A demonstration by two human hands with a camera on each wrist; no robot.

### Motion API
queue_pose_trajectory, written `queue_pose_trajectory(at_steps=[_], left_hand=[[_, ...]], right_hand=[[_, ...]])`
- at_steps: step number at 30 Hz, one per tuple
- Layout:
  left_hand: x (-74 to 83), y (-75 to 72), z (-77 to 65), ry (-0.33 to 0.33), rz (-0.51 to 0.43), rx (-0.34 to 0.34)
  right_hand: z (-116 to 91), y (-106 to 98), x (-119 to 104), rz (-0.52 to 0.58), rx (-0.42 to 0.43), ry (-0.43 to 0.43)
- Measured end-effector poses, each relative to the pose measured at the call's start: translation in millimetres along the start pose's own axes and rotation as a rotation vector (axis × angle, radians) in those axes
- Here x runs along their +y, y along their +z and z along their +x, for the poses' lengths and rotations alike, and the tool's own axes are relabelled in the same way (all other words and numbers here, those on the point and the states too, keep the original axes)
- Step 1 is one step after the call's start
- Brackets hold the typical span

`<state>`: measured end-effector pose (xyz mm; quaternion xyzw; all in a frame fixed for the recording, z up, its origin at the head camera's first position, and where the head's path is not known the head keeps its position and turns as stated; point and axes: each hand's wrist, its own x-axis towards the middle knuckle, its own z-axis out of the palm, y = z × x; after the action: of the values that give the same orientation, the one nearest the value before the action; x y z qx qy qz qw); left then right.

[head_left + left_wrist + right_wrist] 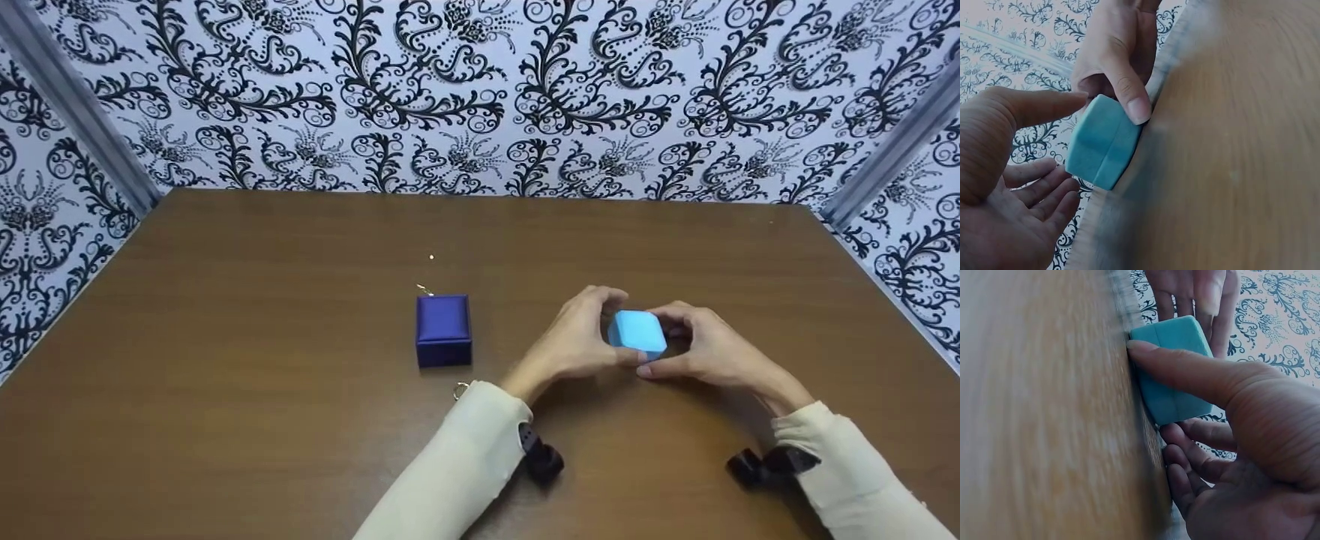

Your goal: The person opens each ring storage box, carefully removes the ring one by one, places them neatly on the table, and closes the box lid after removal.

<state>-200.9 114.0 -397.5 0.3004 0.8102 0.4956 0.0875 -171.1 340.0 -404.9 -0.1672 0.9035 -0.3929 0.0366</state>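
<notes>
A small light blue jewellery box (637,331) with rounded edges stands between both hands over the right part of the table. My right hand (712,351) grips it, with the thumb (1179,368) laid across its side and the other fingertips at its lower edge. A thin lid seam shows on the box, which is closed. Around its other side curves my left hand (581,337), with relaxed fingers. In the left wrist view, the left thumb (1044,107) reaches the box's upper corner, while the left fingertips come close to its lower corner.
A dark blue jewellery box (444,330) stands closed left of the hands on the brown wooden table (247,322). Behind it lies a thin gold piece (424,289), with a tiny shiny dot (431,257) farther back. A gold ring (460,390) lies beside the left sleeve (465,450).
</notes>
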Motion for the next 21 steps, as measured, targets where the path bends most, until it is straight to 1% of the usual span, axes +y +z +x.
queue_pose_trajectory(at_steps=[6, 14, 21], left_hand=[[-4.4, 4.7, 3.1, -0.029, 0.029, -0.009], [-5.8, 7.4, 3.9, -0.016, 0.073, -0.027], [-4.6, 8.7, 3.2, -0.024, 0.109, -0.034]], right_hand=[[0.0, -0.1, 0.2, -0.014, 0.001, -0.018], [0.2, -0.2, 0.1, -0.011, 0.005, -0.039], [-0.8, -0.2, 1.6, -0.013, -0.004, -0.038]])
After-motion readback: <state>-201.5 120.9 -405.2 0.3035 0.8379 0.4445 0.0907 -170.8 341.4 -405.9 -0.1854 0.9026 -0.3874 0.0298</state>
